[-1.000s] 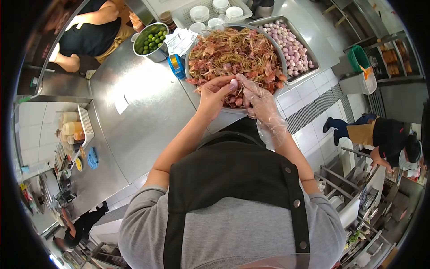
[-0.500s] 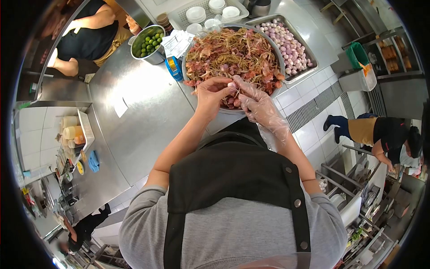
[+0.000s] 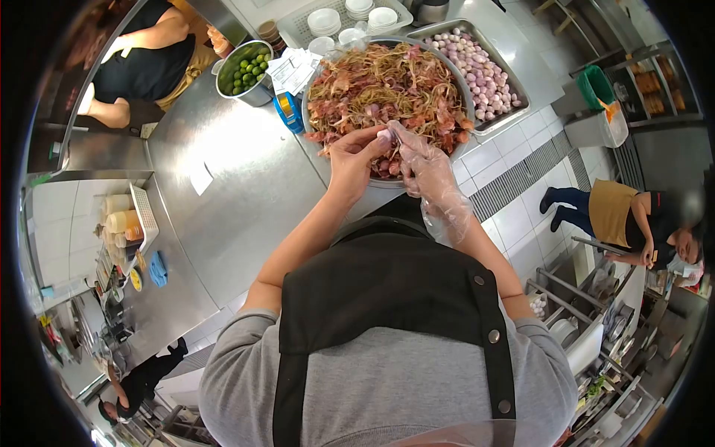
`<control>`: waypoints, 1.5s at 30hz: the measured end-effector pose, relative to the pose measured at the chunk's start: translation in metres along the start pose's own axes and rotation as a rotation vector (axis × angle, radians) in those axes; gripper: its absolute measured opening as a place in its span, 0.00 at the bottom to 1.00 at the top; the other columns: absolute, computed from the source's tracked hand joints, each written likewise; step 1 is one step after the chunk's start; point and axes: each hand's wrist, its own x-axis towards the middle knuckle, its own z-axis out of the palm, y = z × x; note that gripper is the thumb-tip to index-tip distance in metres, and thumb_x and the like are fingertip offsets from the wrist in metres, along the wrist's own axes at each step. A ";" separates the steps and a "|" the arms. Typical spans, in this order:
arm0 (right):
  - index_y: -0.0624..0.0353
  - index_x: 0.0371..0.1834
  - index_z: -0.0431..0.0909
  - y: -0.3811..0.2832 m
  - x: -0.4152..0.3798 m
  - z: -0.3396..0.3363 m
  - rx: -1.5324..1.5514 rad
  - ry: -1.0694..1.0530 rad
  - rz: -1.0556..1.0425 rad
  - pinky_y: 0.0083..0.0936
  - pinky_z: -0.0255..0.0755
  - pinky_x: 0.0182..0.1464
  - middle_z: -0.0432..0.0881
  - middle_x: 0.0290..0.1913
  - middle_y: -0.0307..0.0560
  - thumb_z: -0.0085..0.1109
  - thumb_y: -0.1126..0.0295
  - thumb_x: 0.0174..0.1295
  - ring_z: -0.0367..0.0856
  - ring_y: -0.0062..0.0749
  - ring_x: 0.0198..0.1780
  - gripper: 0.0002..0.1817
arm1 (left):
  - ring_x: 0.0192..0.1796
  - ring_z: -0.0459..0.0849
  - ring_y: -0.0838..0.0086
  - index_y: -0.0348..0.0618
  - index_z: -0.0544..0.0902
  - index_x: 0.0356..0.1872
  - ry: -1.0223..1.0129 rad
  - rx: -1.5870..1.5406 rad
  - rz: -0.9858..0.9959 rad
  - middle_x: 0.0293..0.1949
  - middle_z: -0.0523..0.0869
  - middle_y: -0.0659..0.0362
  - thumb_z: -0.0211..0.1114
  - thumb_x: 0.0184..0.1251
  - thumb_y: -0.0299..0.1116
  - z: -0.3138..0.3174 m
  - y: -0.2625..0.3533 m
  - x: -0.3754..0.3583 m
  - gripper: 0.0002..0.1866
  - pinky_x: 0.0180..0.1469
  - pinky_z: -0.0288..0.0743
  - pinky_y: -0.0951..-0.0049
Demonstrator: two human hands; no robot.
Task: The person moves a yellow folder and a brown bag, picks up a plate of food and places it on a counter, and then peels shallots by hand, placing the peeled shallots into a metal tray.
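Observation:
My bare left hand [image 3: 353, 158] pinches a small shallot [image 3: 386, 135] between thumb and fingertips. My right hand [image 3: 428, 170], in a clear plastic glove, has its fingers closed against the same shallot from the other side. Whether those fingers also grip a small tool is too fine to make out. Both hands are over the near edge of a large round metal bowl [image 3: 306, 112], heaped with shallot skins and dry roots [image 3: 387, 82]. A few unpeeled shallots [image 3: 385, 168] show below my fingers. To the right, a steel tray [image 3: 514, 119] holds many peeled shallots [image 3: 477, 71].
Left of the bowl are a pot of limes [image 3: 248, 73], printed papers [image 3: 292, 71] and a blue tape dispenser [image 3: 287, 113] on the steel counter [image 3: 246, 194]. Behind stands a basket of white cups [image 3: 324, 24]. Co-workers [image 3: 625, 216] stand at right, upper left and lower left.
My gloved right hand has shifted slightly at the shallot, its wrist turning a little. My left hand stays nearly still. The co-worker at right has turned and moved their arms.

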 end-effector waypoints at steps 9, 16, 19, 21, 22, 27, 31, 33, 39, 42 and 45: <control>0.47 0.71 0.74 0.010 0.007 -0.007 0.318 0.030 0.012 0.13 0.53 0.19 0.75 0.29 0.35 0.50 0.69 0.76 0.60 0.15 0.17 0.21 | 0.56 0.86 0.65 0.30 0.80 0.58 -0.021 -0.285 -0.075 0.53 0.86 0.50 0.61 0.72 0.21 -0.012 -0.004 0.007 0.15 0.60 0.83 0.72; 0.66 0.69 0.71 0.037 0.021 -0.061 -0.732 0.062 -0.423 0.26 0.74 0.57 0.83 0.57 0.56 0.49 0.65 0.76 0.83 0.36 0.52 0.23 | 0.53 0.87 0.65 0.31 0.79 0.59 0.010 -0.137 0.013 0.50 0.87 0.51 0.64 0.69 0.20 -0.018 0.003 0.006 0.17 0.57 0.84 0.73; 0.70 0.63 0.76 0.020 0.013 -0.061 -0.591 0.099 -0.309 0.28 0.72 0.58 0.85 0.56 0.57 0.54 0.63 0.74 0.83 0.36 0.50 0.23 | 0.52 0.87 0.68 0.32 0.77 0.61 -0.006 0.007 0.065 0.50 0.87 0.52 0.65 0.67 0.17 -0.011 0.015 0.002 0.21 0.55 0.84 0.75; 0.70 0.56 0.81 -0.005 -0.001 -0.057 -0.526 0.246 -0.072 0.28 0.73 0.54 0.87 0.49 0.53 0.59 0.60 0.71 0.82 0.33 0.48 0.22 | 0.51 0.87 0.70 0.32 0.76 0.62 -0.027 0.134 0.148 0.50 0.87 0.53 0.66 0.65 0.16 0.006 0.019 -0.001 0.23 0.53 0.83 0.76; 0.69 0.46 0.84 -0.012 -0.005 -0.053 -0.388 0.292 -0.074 0.27 0.74 0.50 0.87 0.41 0.48 0.64 0.62 0.67 0.82 0.28 0.45 0.17 | 0.50 0.87 0.72 0.33 0.75 0.63 -0.051 0.262 0.231 0.49 0.87 0.54 0.67 0.64 0.15 0.015 0.017 -0.001 0.25 0.51 0.83 0.77; 0.64 0.37 0.83 -0.003 0.011 -0.072 -0.585 0.247 -0.306 0.21 0.73 0.39 0.84 0.34 0.41 0.67 0.69 0.65 0.79 0.21 0.34 0.08 | 0.48 0.86 0.76 0.36 0.74 0.64 -0.155 0.482 0.235 0.47 0.87 0.56 0.69 0.62 0.16 0.044 0.006 0.009 0.27 0.49 0.82 0.77; 0.61 0.47 0.81 -0.023 0.007 -0.060 -0.132 0.271 -0.058 0.17 0.68 0.33 0.81 0.31 0.37 0.67 0.69 0.65 0.76 0.18 0.30 0.12 | 0.47 0.86 0.76 0.39 0.73 0.67 -0.238 0.739 0.317 0.48 0.87 0.56 0.71 0.59 0.16 0.055 0.005 0.023 0.32 0.50 0.82 0.76; 0.61 0.50 0.81 -0.012 0.017 -0.059 -0.095 0.204 -0.120 0.15 0.66 0.32 0.81 0.31 0.37 0.66 0.66 0.67 0.74 0.17 0.28 0.13 | 0.48 0.86 0.75 0.40 0.73 0.67 -0.411 0.607 0.249 0.49 0.86 0.56 0.70 0.59 0.16 0.057 0.002 0.032 0.33 0.50 0.82 0.75; 0.56 0.42 0.83 -0.028 0.042 -0.130 -0.393 0.597 -0.337 0.21 0.55 0.22 0.73 0.26 0.34 0.62 0.58 0.66 0.63 0.20 0.22 0.13 | 0.42 0.90 0.72 0.34 0.86 0.41 -0.322 1.103 0.021 0.36 0.89 0.52 0.70 0.61 0.23 0.037 0.043 0.039 0.08 0.45 0.82 0.71; 0.65 0.47 0.83 -0.030 0.084 -0.211 -0.484 0.672 -0.138 0.29 0.70 0.54 0.86 0.40 0.50 0.62 0.63 0.66 0.80 0.32 0.46 0.16 | 0.41 0.90 0.62 0.33 0.87 0.33 -0.380 1.410 -0.011 0.30 0.88 0.47 0.70 0.58 0.26 0.014 0.025 0.027 0.06 0.44 0.81 0.63; 0.67 0.54 0.82 -0.021 0.116 -0.247 -0.676 0.596 -0.255 0.29 0.70 0.53 0.87 0.40 0.52 0.61 0.63 0.66 0.81 0.33 0.44 0.20 | 0.40 0.88 0.51 0.34 0.86 0.29 -0.351 1.661 0.113 0.30 0.87 0.43 0.68 0.55 0.28 0.006 -0.002 0.012 0.06 0.45 0.80 0.54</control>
